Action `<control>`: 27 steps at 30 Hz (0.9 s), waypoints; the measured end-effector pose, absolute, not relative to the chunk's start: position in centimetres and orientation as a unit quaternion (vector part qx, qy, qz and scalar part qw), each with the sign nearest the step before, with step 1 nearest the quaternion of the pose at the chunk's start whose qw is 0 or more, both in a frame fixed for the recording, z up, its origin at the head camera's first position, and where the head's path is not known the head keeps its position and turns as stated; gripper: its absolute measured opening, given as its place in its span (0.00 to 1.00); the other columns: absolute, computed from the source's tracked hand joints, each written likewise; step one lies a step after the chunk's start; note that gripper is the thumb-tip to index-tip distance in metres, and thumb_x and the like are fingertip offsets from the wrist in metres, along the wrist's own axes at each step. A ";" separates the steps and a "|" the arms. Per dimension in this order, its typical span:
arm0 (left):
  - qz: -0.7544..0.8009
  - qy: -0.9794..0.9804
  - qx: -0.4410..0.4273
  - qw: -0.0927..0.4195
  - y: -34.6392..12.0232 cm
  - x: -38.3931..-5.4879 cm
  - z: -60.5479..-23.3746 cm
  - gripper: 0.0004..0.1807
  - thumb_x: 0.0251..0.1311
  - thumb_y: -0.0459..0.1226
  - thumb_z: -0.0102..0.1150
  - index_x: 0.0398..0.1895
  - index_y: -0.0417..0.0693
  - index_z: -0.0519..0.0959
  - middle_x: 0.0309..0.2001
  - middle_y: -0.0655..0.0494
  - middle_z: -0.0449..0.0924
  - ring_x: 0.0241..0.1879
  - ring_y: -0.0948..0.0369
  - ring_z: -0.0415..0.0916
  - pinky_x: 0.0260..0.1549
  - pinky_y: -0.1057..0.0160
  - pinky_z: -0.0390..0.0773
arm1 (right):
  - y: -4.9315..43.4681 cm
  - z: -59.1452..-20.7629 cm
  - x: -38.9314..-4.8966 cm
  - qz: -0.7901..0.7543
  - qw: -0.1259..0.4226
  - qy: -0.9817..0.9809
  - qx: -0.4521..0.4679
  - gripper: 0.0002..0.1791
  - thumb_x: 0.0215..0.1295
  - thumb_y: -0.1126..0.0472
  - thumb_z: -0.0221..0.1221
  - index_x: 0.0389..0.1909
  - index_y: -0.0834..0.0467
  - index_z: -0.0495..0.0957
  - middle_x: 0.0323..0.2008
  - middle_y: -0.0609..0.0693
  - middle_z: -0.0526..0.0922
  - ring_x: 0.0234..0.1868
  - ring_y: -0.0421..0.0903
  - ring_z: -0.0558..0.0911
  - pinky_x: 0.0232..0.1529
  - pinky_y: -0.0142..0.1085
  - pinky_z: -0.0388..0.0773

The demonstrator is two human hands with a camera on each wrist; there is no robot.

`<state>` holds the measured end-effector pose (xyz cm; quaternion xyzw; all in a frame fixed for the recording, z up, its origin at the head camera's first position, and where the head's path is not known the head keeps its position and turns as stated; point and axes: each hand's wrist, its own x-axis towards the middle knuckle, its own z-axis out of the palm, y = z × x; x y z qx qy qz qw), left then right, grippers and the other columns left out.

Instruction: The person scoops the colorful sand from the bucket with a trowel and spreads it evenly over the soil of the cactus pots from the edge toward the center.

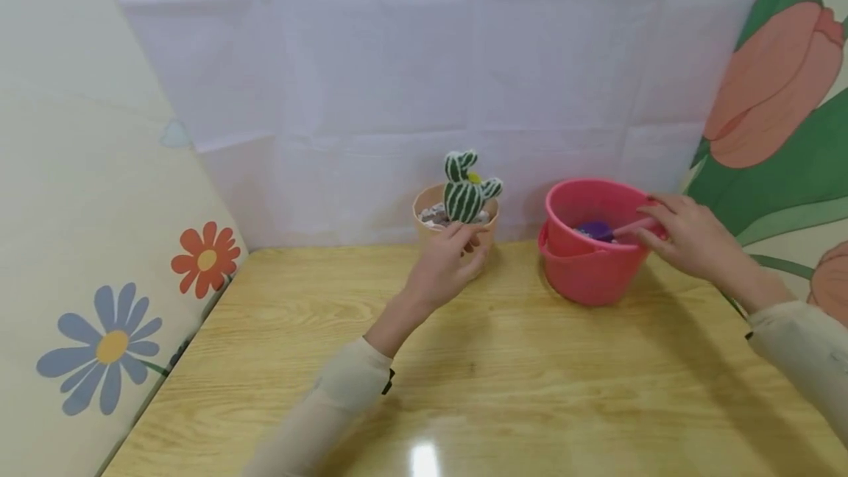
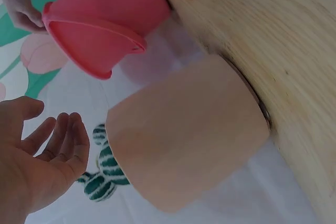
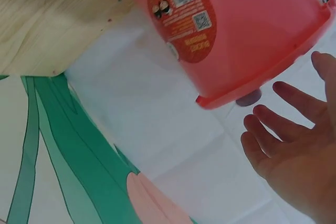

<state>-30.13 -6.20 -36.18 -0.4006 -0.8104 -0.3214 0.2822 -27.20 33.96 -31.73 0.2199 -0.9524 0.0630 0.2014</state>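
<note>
My left hand [image 1: 442, 267] is held just in front of a peach flowerpot [image 2: 184, 129], fingers loosely bent and nothing in them. Out of the pot rises a knitted green-and-white striped cactus [image 1: 464, 201]. Over the right rim of a pink bucket [image 1: 589, 282] hovers my right hand [image 1: 695, 238], its fingers spread and relaxed. Inside the bucket lies a purple item [image 1: 596, 231], with a pinkish handle [image 1: 632, 229] slanting up toward that hand. In the right wrist view the rounded handle end [image 3: 249, 98] pokes past the rim, apart from the fingers.
Both containers stand at the back of a wooden table [image 1: 298, 315], before a white cloth [image 1: 371, 79]. Walls with painted flowers border the left and right sides. A bail handle [image 1: 576, 252] hangs on the bucket's front, and pale stones [image 1: 433, 216] fill the pot.
</note>
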 end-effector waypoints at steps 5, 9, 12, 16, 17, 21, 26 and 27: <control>-0.336 -0.813 -0.398 0.261 -4.2 -30.7 -36.4 0.17 0.65 0.31 0.63 0.57 0.37 0.80 0.38 0.51 0.81 0.38 0.59 0.80 0.39 0.69 0.80 | 34.6 -31.0 -27.9 0.072 0.158 -0.964 0.201 0.26 0.74 0.54 0.61 0.61 0.71 0.76 0.62 0.76 0.69 0.61 0.75 0.67 0.58 0.70 0.67; -0.378 -0.808 -0.394 0.223 -2.9 -31.2 -36.7 0.18 0.65 0.30 0.63 0.58 0.36 0.78 0.38 0.51 0.81 0.38 0.59 0.81 0.39 0.69 0.82 | 34.8 -30.6 -28.4 0.077 0.151 -0.962 0.213 0.24 0.73 0.55 0.63 0.58 0.71 0.78 0.57 0.73 0.75 0.56 0.72 0.73 0.55 0.67 0.70; -0.414 -0.804 -0.382 0.190 -2.0 -31.5 -37.1 0.19 0.66 0.30 0.62 0.59 0.37 0.77 0.37 0.51 0.82 0.37 0.59 0.81 0.38 0.70 0.82 | 34.8 -30.4 -28.9 0.071 0.157 -0.958 0.228 0.21 0.70 0.58 0.66 0.54 0.71 0.80 0.51 0.69 0.79 0.49 0.66 0.78 0.50 0.63 0.75; -0.466 -0.792 -0.359 0.163 -0.5 -31.1 -37.8 0.18 0.66 0.30 0.61 0.58 0.37 0.77 0.37 0.51 0.82 0.36 0.60 0.82 0.37 0.71 0.82 | 35.0 -30.3 -29.5 0.055 0.141 -0.960 0.236 0.21 0.69 0.59 0.66 0.54 0.71 0.80 0.49 0.69 0.80 0.47 0.65 0.80 0.47 0.62 0.78; -0.477 -0.790 -0.352 0.159 -0.1 -30.9 -37.9 0.18 0.66 0.30 0.61 0.58 0.37 0.78 0.37 0.51 0.83 0.36 0.60 0.82 0.37 0.71 0.82 | 35.0 -30.2 -29.7 0.052 0.133 -0.961 0.238 0.21 0.69 0.59 0.66 0.54 0.71 0.80 0.49 0.68 0.81 0.47 0.65 0.80 0.46 0.62 0.78; -0.521 -0.784 -0.310 0.129 1.6 -30.4 -38.3 0.18 0.67 0.32 0.61 0.59 0.39 0.79 0.38 0.52 0.83 0.37 0.60 0.83 0.38 0.71 0.82 | 35.3 -29.7 -30.3 0.049 0.100 -0.960 0.256 0.19 0.68 0.61 0.66 0.52 0.70 0.80 0.45 0.65 0.83 0.45 0.63 0.82 0.43 0.59 0.81; -0.671 -0.710 -0.215 0.007 3.9 -30.4 -38.6 0.19 0.68 0.34 0.62 0.60 0.37 0.78 0.40 0.47 0.82 0.39 0.51 0.84 0.41 0.61 0.86 | 35.6 -29.0 -30.8 0.059 0.071 -0.962 0.259 0.17 0.69 0.62 0.66 0.49 0.72 0.81 0.42 0.64 0.84 0.43 0.62 0.83 0.43 0.57 0.81; -0.705 -0.682 -0.191 -0.016 4.4 -30.4 -38.6 0.19 0.68 0.33 0.62 0.60 0.35 0.78 0.41 0.44 0.82 0.39 0.49 0.83 0.43 0.58 0.86 | 35.6 -28.9 -30.8 0.060 0.067 -0.963 0.256 0.17 0.69 0.62 0.65 0.48 0.73 0.81 0.42 0.64 0.84 0.43 0.63 0.83 0.43 0.58 0.81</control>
